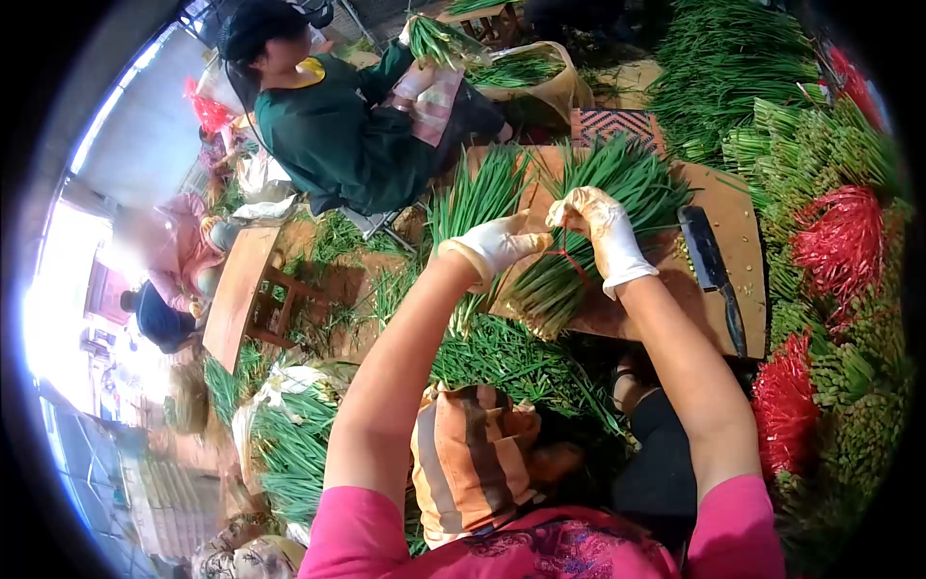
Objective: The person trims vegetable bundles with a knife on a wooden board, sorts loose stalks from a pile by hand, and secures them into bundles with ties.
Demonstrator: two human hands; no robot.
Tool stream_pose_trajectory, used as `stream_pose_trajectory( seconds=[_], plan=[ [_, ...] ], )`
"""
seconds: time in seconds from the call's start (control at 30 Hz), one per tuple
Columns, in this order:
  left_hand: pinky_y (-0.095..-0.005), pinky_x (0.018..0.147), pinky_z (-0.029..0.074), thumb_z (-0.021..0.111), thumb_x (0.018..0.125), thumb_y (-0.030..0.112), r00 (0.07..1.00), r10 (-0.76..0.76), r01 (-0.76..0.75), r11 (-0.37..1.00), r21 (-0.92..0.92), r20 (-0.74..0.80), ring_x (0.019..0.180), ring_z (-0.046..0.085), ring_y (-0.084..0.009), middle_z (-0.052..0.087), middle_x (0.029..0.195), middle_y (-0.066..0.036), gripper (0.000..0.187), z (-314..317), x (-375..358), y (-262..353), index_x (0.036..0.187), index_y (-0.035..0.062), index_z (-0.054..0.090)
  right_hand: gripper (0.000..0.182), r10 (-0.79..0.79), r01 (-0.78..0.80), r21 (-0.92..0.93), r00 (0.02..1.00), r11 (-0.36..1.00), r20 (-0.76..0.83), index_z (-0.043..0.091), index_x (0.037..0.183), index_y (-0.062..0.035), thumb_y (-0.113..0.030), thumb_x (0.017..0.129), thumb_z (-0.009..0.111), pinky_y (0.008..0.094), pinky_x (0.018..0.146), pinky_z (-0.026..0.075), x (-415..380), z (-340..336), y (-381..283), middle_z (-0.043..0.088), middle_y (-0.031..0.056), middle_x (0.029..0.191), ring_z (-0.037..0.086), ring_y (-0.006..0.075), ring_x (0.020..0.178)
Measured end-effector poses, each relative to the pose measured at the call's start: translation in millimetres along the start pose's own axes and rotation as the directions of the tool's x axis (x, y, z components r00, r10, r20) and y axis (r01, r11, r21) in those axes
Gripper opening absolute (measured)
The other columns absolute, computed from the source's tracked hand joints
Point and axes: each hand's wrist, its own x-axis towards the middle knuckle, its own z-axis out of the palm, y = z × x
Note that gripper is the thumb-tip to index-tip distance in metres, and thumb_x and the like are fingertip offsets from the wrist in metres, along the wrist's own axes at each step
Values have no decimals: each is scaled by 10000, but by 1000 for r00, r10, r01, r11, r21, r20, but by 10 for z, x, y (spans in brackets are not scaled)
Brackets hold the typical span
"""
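A bundle of green chives (540,294) lies across the wooden board (699,314), its leaf tips (627,179) toward the far right and pale stem ends toward me. A thin red tie (576,262) runs around the bundle. Both hands wear whitish gloves with stained fingers. My left hand (502,244) is closed at the tie, fingertips almost meeting those of my right hand (600,227), which pinches above the bundle; the tie's ends are hidden by the fingers. A loose heap of chives (477,198) lies beside my left hand. Right of the bundle rests a black-handled cleaver (704,249).
Bunched chives (810,145) are stacked at the right, with red tie strands (839,241) hanging over them. A striped cloth (477,463) covers my lap. Loose greens (516,362) lie below the board. A co-worker in dark green (338,140) sits ahead, holding chives (439,43).
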Motion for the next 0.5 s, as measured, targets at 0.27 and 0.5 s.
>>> stream_pose_trajectory(
  seconds=[0.27, 0.5],
  plan=[
    [-338, 1013, 369, 726, 583, 626, 966, -178, 228, 927, 296, -187, 1289, 393, -299, 356, 1405, -232, 1222, 889, -34, 330, 1447, 27, 103, 223, 224, -165, 355, 965, 920, -133, 457, 730, -125, -208, 931, 503, 217, 471, 308, -9, -26, -29, 386, -54, 579, 307, 54, 451],
    [-471, 1053, 292, 698, 572, 606, 946, -114, 271, 793, 546, -304, 1309, 332, -340, 244, 1463, -213, 1160, 1124, -77, 852, 1427, 7, 193, 219, 98, -86, 319, 995, 944, -22, 486, 707, -113, -198, 897, 555, 213, 471, 314, -132, -32, -32, 413, -42, 585, 354, 65, 482]
  ],
)
